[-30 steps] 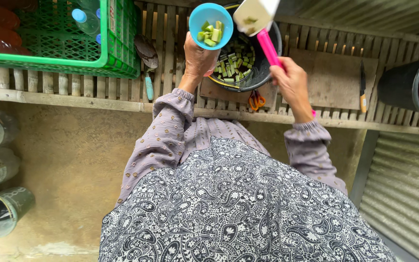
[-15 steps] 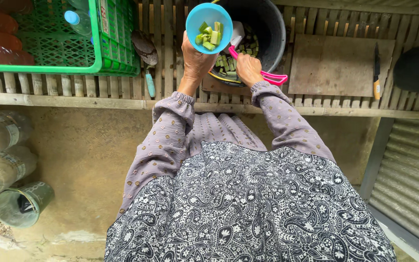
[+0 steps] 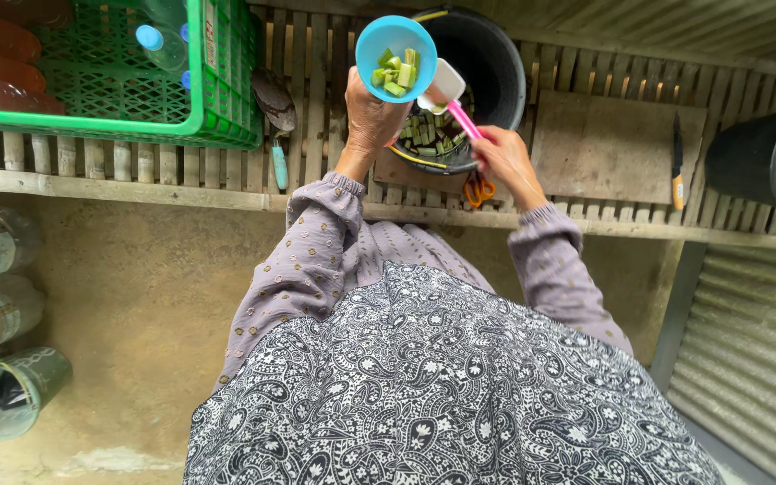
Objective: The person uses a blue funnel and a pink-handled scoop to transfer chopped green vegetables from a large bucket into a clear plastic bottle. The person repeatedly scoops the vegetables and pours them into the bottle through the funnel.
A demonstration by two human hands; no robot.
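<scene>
Here, left hand [image 3: 372,121] gripping blue bowl [image 3: 396,45], right hand [image 3: 502,158] clasping pink spatula [image 3: 454,98]

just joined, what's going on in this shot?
A person stands at a slatted wooden bench. The left hand holds a small blue bowl of cut green vegetable pieces up over a black pot that holds more of them. The right hand grips a pink-handled white spatula, its blade at the bowl's rim. Nearby sit a green crate with bottles, a cutting board and a knife.
</scene>
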